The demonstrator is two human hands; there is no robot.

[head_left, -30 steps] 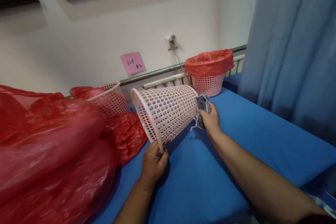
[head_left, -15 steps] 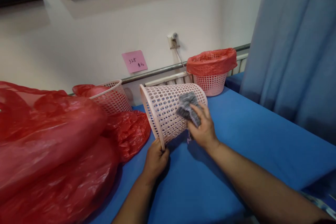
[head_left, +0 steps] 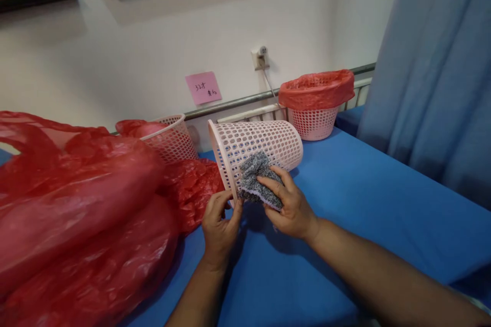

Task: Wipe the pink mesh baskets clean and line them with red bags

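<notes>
On the table (head_left: 383, 204): tipped basket (head_left: 264, 144) on its side at centre, cloth (head_left: 255, 180) against its near wall; bag heap (head_left: 76, 204) left, second basket (head_left: 174, 139) behind it; lined basket (head_left: 314, 120) behind right.

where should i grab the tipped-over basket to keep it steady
Take the basket by its rim, at the low point nearest you, coming from the open mouth. It lies on its side, mouth turned left and toward you, and the rim is a solid band, easier to pinch than the holed wall. The left hand grips there; the right hand presses a cloth on the wall.
</notes>
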